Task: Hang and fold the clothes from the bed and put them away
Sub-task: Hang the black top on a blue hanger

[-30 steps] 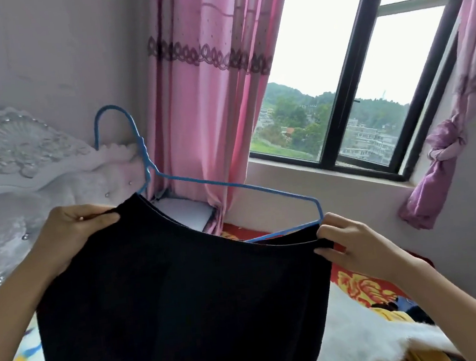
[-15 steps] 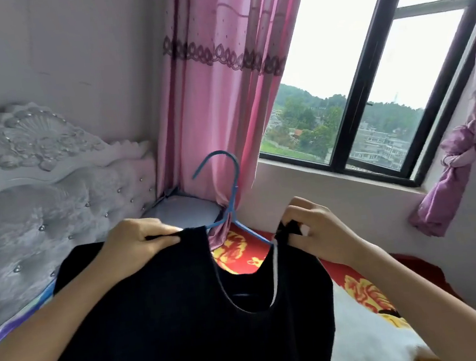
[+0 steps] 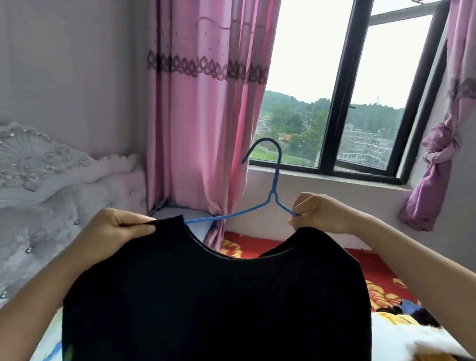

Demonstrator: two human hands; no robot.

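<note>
A black knit top (image 3: pixel 209 309) hangs in front of me over the bed, its scooped neckline facing up. A blue wire hanger (image 3: pixel 273 188) sits inside the neckline, hook up, with both arms running into the shoulders. My left hand (image 3: pixel 113 231) pinches the left shoulder of the top. My right hand (image 3: pixel 319 213) pinches the right shoulder together with the hanger's right arm. The hanger's lower bar is hidden by the fabric.
A carved white headboard (image 3: pixel 25 179) stands at the left. Pink curtains (image 3: pixel 204 95) hang ahead beside a black-framed window (image 3: pixel 347 86); a knotted purple curtain (image 3: pixel 435 165) hangs at the right. The bed has a red floral cover (image 3: pixel 366 269), with more clothes (image 3: pixel 415 314) at the lower right.
The hanger has turned upright and centred in the neckline. My hands moved apart from the neck opening to the two shoulders, spreading the top over the hanger.
</note>
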